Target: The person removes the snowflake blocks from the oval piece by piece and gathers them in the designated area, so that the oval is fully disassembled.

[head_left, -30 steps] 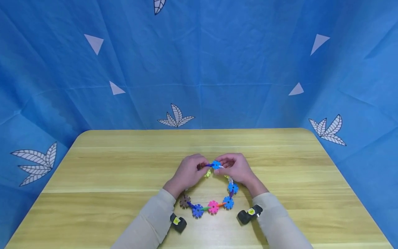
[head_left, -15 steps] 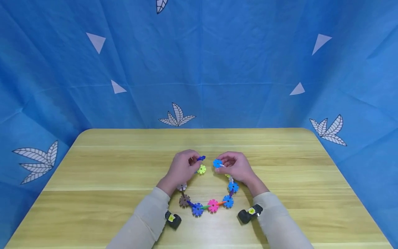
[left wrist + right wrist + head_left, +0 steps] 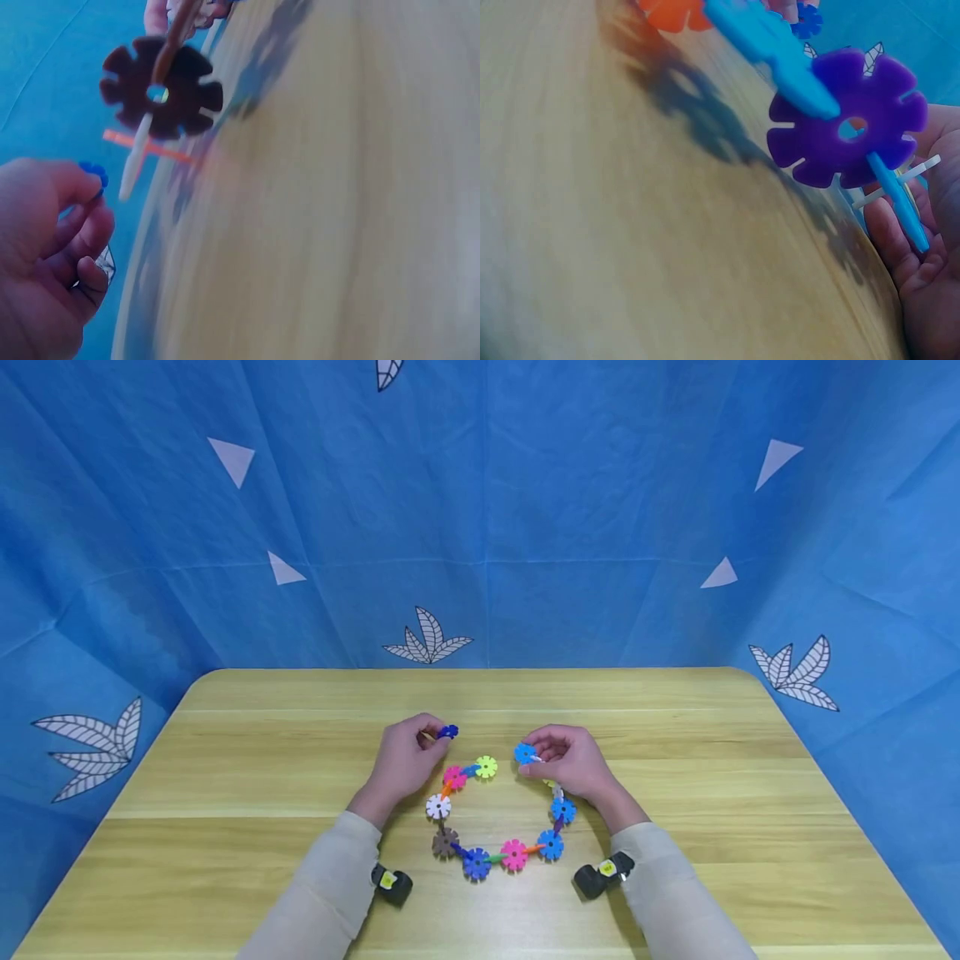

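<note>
Lowest in the head frame, near the bottom centre, the chain of snowflake discs (image 3: 514,857) curves across the wooden table (image 3: 675,743) — an open loop running up both sides. Just above its right end, the right hand (image 3: 567,762) pinches the light blue disc (image 3: 525,753) at the chain's tip. Left of centre, the left hand (image 3: 405,760) pinches a small dark blue disc (image 3: 447,732) — lifted clear of the chain, whose yellow-green end disc (image 3: 486,767) lies between the hands. Behind, a blue cloth backdrop (image 3: 480,510) fills the upper frame.
</note>
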Available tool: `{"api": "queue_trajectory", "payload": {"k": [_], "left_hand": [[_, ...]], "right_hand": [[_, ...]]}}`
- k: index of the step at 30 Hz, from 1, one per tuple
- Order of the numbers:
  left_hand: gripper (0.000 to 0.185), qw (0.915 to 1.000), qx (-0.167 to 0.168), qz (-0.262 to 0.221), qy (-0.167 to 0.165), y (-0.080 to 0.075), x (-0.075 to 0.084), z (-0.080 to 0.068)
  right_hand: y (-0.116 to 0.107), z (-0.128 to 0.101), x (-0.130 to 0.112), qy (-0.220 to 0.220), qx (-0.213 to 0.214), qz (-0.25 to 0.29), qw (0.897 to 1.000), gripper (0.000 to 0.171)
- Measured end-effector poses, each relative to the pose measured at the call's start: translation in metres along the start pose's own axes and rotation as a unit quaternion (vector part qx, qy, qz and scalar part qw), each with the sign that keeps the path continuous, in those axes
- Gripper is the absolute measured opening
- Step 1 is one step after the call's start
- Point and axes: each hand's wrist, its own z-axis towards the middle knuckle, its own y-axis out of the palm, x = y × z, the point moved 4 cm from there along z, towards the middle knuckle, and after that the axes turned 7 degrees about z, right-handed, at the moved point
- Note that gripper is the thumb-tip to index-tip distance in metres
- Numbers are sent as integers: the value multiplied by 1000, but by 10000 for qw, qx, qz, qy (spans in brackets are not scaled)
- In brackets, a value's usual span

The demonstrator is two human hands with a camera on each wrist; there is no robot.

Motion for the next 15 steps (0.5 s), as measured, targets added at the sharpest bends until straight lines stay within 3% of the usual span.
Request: {"api": "queue_trajectory", "payload": {"k": [7, 15], "left_hand": [[25, 9996, 225, -28, -156, -13, -14, -2], [23, 9982, 400, 240, -374, -30, -29, -7]], "right_hand": [[0, -1, -1, 31, 9, -65, 10000, 32], [0, -1, -1, 51, -14, -42, 10000, 32]]}}
